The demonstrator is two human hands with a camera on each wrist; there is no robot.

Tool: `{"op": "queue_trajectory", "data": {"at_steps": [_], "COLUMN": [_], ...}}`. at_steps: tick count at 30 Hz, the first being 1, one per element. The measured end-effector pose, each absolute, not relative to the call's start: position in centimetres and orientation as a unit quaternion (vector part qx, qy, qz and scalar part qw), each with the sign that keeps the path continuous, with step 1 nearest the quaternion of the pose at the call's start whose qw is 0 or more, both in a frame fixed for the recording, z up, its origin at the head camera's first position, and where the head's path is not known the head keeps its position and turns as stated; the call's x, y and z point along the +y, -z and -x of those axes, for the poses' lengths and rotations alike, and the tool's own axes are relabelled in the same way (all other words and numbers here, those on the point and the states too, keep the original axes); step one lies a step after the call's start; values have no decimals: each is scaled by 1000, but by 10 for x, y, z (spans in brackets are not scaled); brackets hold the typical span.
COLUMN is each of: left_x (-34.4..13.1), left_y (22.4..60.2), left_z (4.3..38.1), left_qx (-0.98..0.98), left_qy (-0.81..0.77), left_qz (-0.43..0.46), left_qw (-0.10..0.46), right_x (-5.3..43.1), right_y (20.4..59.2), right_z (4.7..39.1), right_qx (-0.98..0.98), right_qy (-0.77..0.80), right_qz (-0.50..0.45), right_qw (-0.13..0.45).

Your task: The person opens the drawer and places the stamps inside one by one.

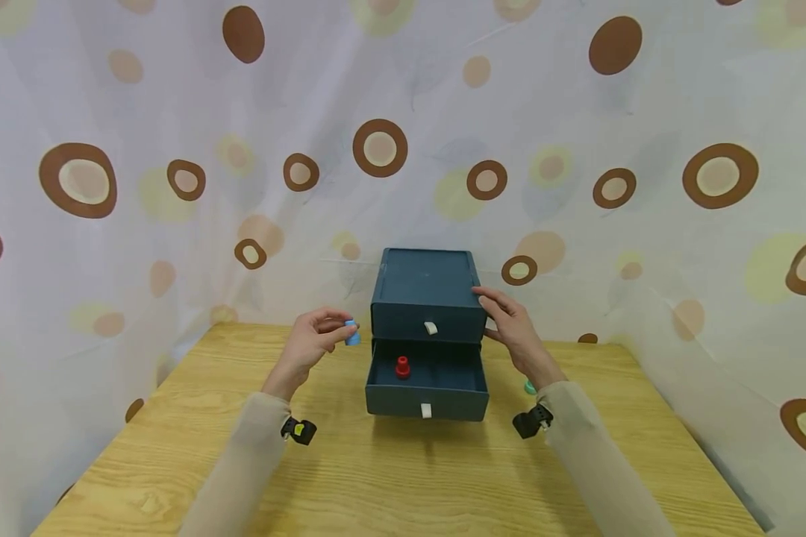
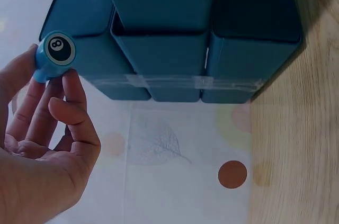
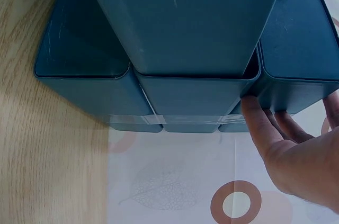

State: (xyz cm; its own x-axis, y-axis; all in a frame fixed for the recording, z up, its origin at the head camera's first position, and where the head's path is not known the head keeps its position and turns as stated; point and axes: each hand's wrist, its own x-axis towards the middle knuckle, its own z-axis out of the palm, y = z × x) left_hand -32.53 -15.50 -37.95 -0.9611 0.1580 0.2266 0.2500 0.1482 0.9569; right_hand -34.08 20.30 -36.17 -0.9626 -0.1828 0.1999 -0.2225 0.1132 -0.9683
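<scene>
My left hand [image 1: 313, 343] pinches a small blue peg-like piece [image 1: 352, 333] between thumb and fingers, left of the dark blue drawer cabinet [image 1: 426, 272]. In the left wrist view, the flat round end of the blue piece [image 2: 60, 49] carries an 8 in a black circle. Against the cabinet's right side rests my right hand [image 1: 516, 332], its fingers extended along the upper drawer unit [image 3: 299, 94]. Below the top drawer, a pulled-out drawer [image 1: 426, 403] holds a red piece [image 1: 403, 367] of similar shape, standing toward its left side.
White pull tabs mark the top drawer [image 1: 430, 327] and the pulled-out one. A green object [image 1: 530, 387] sits on the wooden table [image 1: 403, 485], partly hidden behind the right forearm. Clear tape [image 3: 185, 120] runs across the cabinet's units. A patterned curtain [image 1: 443, 97] hangs behind.
</scene>
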Motion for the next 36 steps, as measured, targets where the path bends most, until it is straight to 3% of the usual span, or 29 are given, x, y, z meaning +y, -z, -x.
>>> {"op": "queue_trajectory", "data": {"at_steps": [36], "left_x": [-86], "left_y": [382], "left_z": [322], "left_qx": [-793], "left_qy": [561], "left_qz": [238], "left_qw": [3], "right_x": [204], "right_y": [363], "right_z": [343], "right_qx": [-746], "right_qy": [-652], "right_qz": [-133], "right_qw": [16]}}
